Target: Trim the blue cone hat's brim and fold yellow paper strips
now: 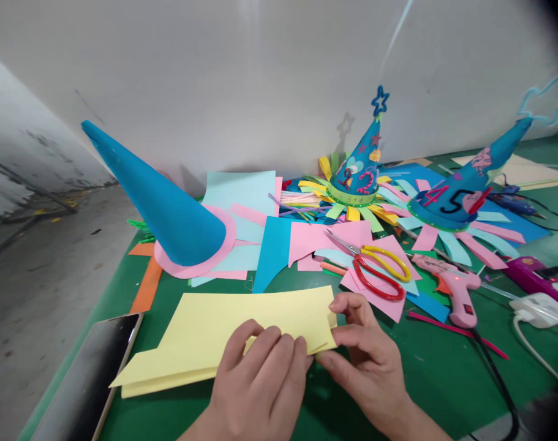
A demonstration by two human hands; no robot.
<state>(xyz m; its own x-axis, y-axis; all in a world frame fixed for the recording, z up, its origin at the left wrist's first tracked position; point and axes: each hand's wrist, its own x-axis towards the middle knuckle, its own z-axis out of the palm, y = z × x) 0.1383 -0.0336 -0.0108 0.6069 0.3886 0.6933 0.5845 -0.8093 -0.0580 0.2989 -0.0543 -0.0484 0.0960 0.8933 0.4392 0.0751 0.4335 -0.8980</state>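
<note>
Both hands are on a pale yellow sheet of paper (255, 309), which lies near the front of the table with its lower part folded over in a long strip. My left hand (263, 380) is curled over the folded edge, gripping it right of the middle. At the sheet's right end, my right hand (373, 364) pinches the folded corner between thumb and fingers. The fold flares open toward the left. Just beyond the sheet are a blue paper offcut (275, 245) and scissors (375, 263) with one red and one yellow handle.
A plain blue cone hat (168, 214) with a pink brim stands left; two decorated cone hats (359, 177) (453, 193) stand at the back right. A pink glue gun (460, 288), its cable and a white plug (538, 309) lie right. A phone (95, 373) lies at the left edge.
</note>
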